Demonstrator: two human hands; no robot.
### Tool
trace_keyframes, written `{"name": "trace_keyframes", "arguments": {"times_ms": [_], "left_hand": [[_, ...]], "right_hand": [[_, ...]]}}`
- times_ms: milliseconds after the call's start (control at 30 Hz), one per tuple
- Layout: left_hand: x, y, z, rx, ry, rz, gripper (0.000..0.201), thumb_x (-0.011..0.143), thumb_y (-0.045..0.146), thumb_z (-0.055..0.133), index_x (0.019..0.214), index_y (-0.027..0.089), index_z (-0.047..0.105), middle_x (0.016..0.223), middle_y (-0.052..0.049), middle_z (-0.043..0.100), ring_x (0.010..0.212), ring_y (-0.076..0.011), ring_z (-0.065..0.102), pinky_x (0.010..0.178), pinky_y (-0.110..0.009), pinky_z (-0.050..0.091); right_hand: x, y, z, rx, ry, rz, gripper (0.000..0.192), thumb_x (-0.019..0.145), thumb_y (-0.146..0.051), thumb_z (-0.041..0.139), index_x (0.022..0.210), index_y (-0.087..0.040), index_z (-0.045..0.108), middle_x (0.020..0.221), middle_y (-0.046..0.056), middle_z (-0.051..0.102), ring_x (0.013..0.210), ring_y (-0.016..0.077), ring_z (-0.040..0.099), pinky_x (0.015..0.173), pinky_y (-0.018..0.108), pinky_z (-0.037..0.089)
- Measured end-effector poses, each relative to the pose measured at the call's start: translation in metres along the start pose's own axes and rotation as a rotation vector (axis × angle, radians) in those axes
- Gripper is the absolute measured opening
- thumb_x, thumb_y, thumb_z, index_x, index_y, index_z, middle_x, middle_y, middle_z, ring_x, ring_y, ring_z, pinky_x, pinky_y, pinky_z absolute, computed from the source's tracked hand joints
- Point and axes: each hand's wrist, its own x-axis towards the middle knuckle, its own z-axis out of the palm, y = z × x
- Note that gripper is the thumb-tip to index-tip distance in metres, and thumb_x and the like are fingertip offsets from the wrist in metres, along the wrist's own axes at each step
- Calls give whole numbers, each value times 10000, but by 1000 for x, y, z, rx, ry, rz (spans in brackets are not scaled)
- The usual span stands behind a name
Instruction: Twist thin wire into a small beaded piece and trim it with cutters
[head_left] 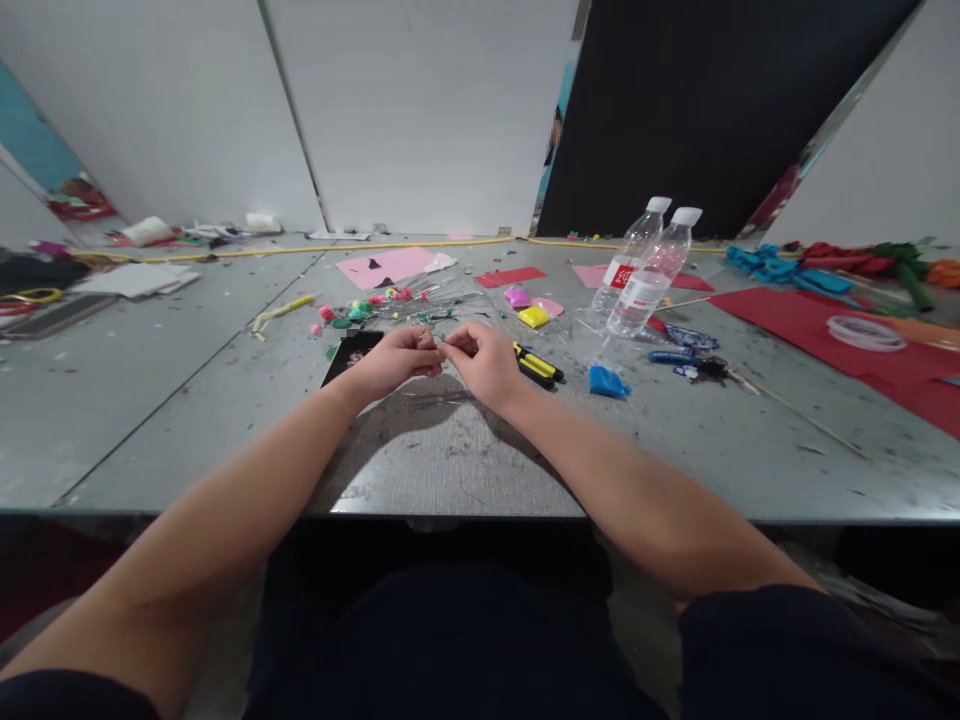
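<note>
My left hand [405, 358] and my right hand [484, 362] meet above the near middle of the table, both closed in a pinch. Between the fingertips runs a thin wire [442, 338], mostly hidden by the fingers. Several loose wires [439, 398] lie on the tabletop just below my hands. A black phone-like slab [346, 357] is partly covered by my left hand. Just right of my right hand lies a yellow and black cutter [537, 366]. Beyond the hands spreads a pile of wires with small coloured pieces [375, 303].
Two clear bottles [641, 280] stand upright at the right. Blue [607, 382], yellow [533, 317] and pink packets lie nearby. Keys [712, 370], a thin stick [810, 418] and red sheets [795, 335] are farther right. White sheets [135, 280] lie far left. A yellow cord [420, 243] runs along the back.
</note>
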Motion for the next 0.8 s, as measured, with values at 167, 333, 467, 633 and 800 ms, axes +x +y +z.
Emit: {"name": "trace_keyframes", "arguments": {"times_ms": [167,333,467,633,800], "left_hand": [[-1,1,-3,-66,-69,-80,434,683,174,801,623,199,372,603,56,478,614,-86,540,648,-252,435],[-3,4,-5,-70,-120,-46,513,708,243,845,611,197,343,630,30,541,627,-87,551,611,-233,407],[-4,3,-7,-83,-121,-63,507,715,218,839,611,195,343,613,32,536,603,-82,539,586,-227,387],[-4,1,-8,-122,-126,-99,496,730,192,821,613,195,339,577,39,479,556,-80,501,563,-224,379],[-5,0,-8,-152,-112,-115,515,708,228,847,619,196,341,595,24,500,535,-79,477,530,-225,356]], "right_hand": [[2,6,-1,246,-91,122,221,795,-391,743,823,-189,658,690,12,668,590,140,611,561,285,525],[5,8,-3,473,-203,247,326,762,-442,773,926,-173,685,655,-8,647,579,136,619,511,270,543],[5,8,-3,524,-312,259,347,720,-447,823,887,-176,683,662,-10,657,596,124,617,553,271,570],[3,7,-4,513,-347,202,383,723,-491,822,897,-187,669,685,-20,659,568,101,580,542,255,549],[2,3,-6,417,-320,159,366,739,-503,801,868,-193,656,693,-14,673,536,90,550,501,232,508]]}}
